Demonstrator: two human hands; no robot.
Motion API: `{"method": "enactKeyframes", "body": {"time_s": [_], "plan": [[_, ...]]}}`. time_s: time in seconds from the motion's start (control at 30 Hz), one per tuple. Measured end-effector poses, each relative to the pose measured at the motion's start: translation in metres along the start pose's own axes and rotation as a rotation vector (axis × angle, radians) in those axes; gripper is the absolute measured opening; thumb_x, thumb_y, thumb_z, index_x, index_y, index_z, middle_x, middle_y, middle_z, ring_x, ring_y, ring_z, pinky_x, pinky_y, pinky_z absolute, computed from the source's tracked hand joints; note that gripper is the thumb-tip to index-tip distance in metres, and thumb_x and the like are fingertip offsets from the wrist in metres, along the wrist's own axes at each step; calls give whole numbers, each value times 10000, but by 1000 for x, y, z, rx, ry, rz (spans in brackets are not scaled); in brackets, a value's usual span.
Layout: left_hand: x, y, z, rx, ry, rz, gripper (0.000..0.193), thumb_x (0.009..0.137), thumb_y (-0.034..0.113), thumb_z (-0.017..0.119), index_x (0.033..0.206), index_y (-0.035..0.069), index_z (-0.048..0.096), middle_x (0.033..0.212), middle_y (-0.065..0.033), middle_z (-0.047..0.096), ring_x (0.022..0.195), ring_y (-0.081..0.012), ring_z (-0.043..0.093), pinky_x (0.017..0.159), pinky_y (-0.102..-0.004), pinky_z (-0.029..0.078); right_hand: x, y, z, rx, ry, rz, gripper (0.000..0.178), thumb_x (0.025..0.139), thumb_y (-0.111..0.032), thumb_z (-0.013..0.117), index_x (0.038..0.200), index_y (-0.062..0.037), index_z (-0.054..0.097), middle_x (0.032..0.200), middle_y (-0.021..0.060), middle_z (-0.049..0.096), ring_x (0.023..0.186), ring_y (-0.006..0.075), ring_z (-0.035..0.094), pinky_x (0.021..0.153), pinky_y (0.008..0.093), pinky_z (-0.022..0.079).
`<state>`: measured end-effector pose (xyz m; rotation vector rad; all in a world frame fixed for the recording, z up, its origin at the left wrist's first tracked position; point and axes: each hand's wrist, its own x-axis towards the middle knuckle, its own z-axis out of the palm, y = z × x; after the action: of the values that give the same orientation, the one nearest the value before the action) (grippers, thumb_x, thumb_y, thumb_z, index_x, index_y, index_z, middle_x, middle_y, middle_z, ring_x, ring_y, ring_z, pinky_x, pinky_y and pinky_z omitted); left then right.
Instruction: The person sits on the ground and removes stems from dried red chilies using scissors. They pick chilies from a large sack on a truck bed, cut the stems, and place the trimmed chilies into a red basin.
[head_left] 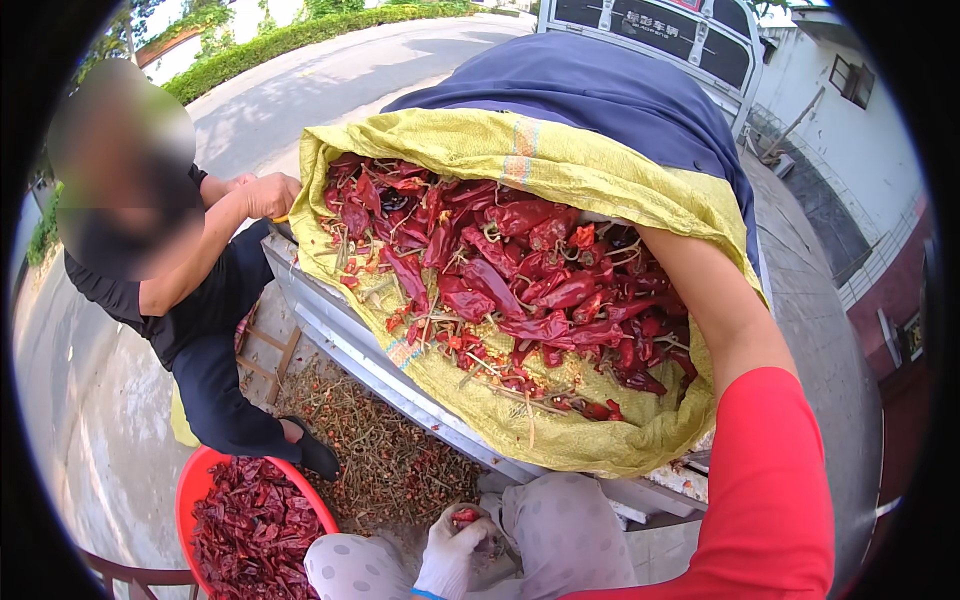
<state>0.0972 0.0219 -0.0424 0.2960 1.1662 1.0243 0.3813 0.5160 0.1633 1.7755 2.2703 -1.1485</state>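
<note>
Red sleeve (770,480) foremost: right hand (607,218) amid peppers (485,285), grip unclear; left hand (450,548) encloses one.

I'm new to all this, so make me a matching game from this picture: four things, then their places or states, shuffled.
1. White-gloved left hand
2. Mostly hidden right hand
3. Yellow woven sack
4. Round red plastic tub

A. Filled with dark red peppers
B. Tucked inside the sack
C. Mouth gaping wide
D. Curled around a red pepper

Pairs: 1-D, 2-B, 3-C, 4-A
</note>
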Motion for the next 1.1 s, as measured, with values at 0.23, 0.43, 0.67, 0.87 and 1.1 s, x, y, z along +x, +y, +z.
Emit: {"method": "enactKeyframes", "body": {"time_s": [0.23,0.43,0.67,0.87,1.1], "plan": [[3,41,46,159,-61,24,209,768,74,692,946,26,594,793,-35,610,649,-120,560,585,-252,468,-70,-22,40,-25,58,-64,635,818,-365,732,1334,-47,542,1294,101,613,1139,218,574,971,354,443],[2,41,43,141,-87,100,281,776,90,704,1029,31,598,798,-8,619,663,-101,557,615,-234,461,-101,-27,59,11,114,-98,636,844,-362,716,1357,-41,519,1304,107,604,1171,207,553,1002,339,422],[-2,42,36,65,-122,167,250,778,102,694,1000,42,596,763,-9,593,619,-106,545,563,-252,486,-139,-48,62,131,175,-133,638,874,-358,698,1383,-34,491,1316,116,594,1209,193,528,1039,323,397],[-12,44,27,-13,-146,203,197,791,77,675,966,54,589,746,-12,593,590,-116,549,499,-265,477,-193,-93,48,371,467,-227,336,909,-333,666,1157,-105,670,1097,31,675,976,136,592,800,317,482],[-15,46,16,-153,-236,212,106,829,68,638,927,87,603,742,-4,593,599,-124,554,490,-285,481,-218,-101,46,974,546,-142,109,938,-166,643,989,-74,672,726,-15,555,524,54,412,425,180,326]]}}
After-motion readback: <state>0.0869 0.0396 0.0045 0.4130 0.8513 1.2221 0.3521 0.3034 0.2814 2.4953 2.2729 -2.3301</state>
